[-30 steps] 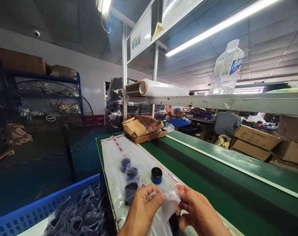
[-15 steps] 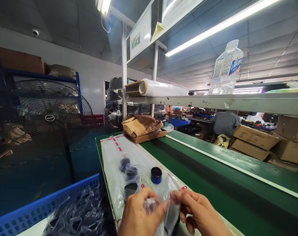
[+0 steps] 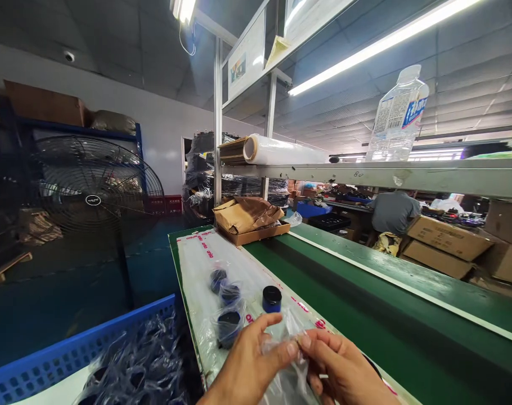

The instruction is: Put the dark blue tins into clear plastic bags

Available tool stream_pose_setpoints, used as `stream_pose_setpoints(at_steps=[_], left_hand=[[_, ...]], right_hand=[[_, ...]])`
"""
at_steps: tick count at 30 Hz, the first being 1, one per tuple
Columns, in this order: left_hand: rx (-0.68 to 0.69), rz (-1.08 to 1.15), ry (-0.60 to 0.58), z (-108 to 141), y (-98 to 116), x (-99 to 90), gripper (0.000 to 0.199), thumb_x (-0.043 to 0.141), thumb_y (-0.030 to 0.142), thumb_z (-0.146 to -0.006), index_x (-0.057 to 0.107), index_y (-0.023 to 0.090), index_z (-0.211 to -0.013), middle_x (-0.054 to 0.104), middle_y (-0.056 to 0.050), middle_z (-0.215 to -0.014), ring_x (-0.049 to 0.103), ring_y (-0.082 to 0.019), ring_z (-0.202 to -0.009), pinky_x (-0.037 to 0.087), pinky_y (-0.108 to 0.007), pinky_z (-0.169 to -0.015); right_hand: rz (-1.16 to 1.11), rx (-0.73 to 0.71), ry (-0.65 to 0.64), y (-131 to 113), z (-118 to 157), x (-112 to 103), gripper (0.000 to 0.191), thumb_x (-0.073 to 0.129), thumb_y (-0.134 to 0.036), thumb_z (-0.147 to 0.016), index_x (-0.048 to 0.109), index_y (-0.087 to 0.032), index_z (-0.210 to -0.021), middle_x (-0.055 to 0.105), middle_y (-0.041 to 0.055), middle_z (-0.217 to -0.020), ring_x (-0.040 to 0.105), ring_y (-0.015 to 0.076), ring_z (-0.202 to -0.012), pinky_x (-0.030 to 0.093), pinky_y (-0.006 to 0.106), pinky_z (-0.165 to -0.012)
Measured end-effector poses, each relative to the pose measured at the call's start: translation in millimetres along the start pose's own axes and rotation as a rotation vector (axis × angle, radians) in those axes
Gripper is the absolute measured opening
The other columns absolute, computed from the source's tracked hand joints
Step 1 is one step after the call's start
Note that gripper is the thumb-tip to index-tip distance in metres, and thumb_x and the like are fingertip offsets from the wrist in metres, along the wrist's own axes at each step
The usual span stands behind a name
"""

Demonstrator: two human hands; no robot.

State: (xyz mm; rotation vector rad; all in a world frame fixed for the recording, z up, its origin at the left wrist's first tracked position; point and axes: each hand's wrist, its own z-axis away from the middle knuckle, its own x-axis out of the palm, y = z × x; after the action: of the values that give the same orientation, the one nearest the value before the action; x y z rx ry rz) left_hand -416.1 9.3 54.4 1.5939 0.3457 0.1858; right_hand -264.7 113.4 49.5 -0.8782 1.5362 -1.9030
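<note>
A clear plastic bag hangs between my hands above the near end of the worktop. My right hand pinches its edge between thumb and fingertips. My left hand has its thumb against the bag, with the index finger lifted away; its other fingers are mostly hidden behind the film. Just beyond stands a short blue cylinder with a black top, unwrapped. To its left, several similar dark blue pieces sit in clear bags, the closest being a bagged piece.
A blue plastic basket full of bagged dark pieces stands at the lower left. A green conveyor belt runs along the right. At the far end lies a cardboard tray with brown paper. A shelf crosses above, holding a bottle.
My left hand's index finger has lifted away from the thumb, and the thumb has come closer to my right fingertips at the bag. The whole view has shifted slightly.
</note>
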Motion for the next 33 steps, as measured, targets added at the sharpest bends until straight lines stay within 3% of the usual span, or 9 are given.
stream_pose_setpoints(at_steps=[3,6,10,18,24,29,33], left_hand=[[-0.033,0.105,-0.159,-7.3,-5.8,-4.0,0.057,0.073,0.065,-0.073,0.066,0.014,-0.096,0.059,0.000,-0.069,0.047,-0.012,-0.064,0.033,-0.024,-0.062],[-0.005,0.132,-0.087,-10.2,-10.1,-4.7,0.053,0.076,0.065,-0.070,0.059,0.015,-0.076,0.046,0.005,-0.060,0.035,-0.009,-0.058,0.027,-0.023,-0.058],[0.034,0.108,-0.035,-5.5,-8.6,-2.2,0.054,0.076,0.065,-0.071,0.057,0.015,-0.077,0.045,0.005,-0.062,0.033,-0.010,-0.060,0.023,-0.024,-0.057],[0.056,0.009,0.002,1.0,-4.6,-0.4,0.049,0.078,0.058,-0.069,0.052,0.017,-0.073,0.043,0.005,-0.061,0.034,-0.009,-0.060,0.026,-0.024,-0.057],[0.051,0.195,0.016,2.0,-15.0,-5.8,0.062,0.083,0.056,-0.067,0.050,0.018,-0.104,0.058,0.001,-0.079,0.045,-0.011,-0.067,0.032,-0.024,-0.063],[0.060,0.015,-0.015,6.0,-13.4,-4.4,0.055,0.078,0.062,-0.070,0.054,0.017,-0.089,0.053,0.002,-0.074,0.040,-0.011,-0.064,0.029,-0.025,-0.061],[0.030,-0.035,0.072,4.9,-16.1,-2.0,0.065,0.076,0.065,-0.071,0.062,0.016,-0.111,0.059,-0.001,-0.080,0.051,-0.016,-0.073,0.036,-0.027,-0.068]], right_hand=[[-0.060,0.023,-0.049,5.0,-0.5,0.6,0.045,0.065,-0.061,-0.081,0.056,-0.019,-0.065,0.053,-0.0023,-0.045,0.043,0.0085,-0.039,0.031,0.017,-0.038],[-0.114,0.057,0.012,3.4,-0.3,1.9,0.048,0.063,-0.064,-0.080,0.057,-0.018,-0.068,0.052,-0.0037,-0.048,0.042,0.0077,-0.039,0.032,0.016,-0.036],[-0.010,0.063,0.067,-4.4,4.2,2.8,0.057,0.068,-0.074,-0.073,0.059,-0.017,-0.070,0.053,-0.0032,-0.053,0.048,0.0089,-0.045,0.030,0.015,-0.035],[0.158,0.080,0.058,-7.9,9.3,2.4,0.043,0.073,-0.059,-0.074,0.064,-0.017,-0.069,0.053,-0.0044,-0.044,0.039,0.0064,-0.037,0.027,0.018,-0.038],[0.145,0.019,0.123,-5.3,7.0,-2.3,0.042,0.081,-0.055,-0.067,0.065,-0.017,-0.070,0.053,-0.0049,-0.045,0.038,0.0061,-0.037,0.027,0.018,-0.038],[0.110,0.009,0.139,-7.6,8.7,-0.9,0.041,0.085,-0.052,-0.064,0.062,-0.018,-0.072,0.054,-0.0060,-0.048,0.040,0.0065,-0.039,0.031,0.018,-0.040],[0.081,-0.004,0.065,-6.0,11.2,2.6,0.042,0.086,-0.051,-0.063,0.060,-0.019,-0.074,0.054,-0.0066,-0.050,0.041,0.0070,-0.042,0.031,0.019,-0.043]])
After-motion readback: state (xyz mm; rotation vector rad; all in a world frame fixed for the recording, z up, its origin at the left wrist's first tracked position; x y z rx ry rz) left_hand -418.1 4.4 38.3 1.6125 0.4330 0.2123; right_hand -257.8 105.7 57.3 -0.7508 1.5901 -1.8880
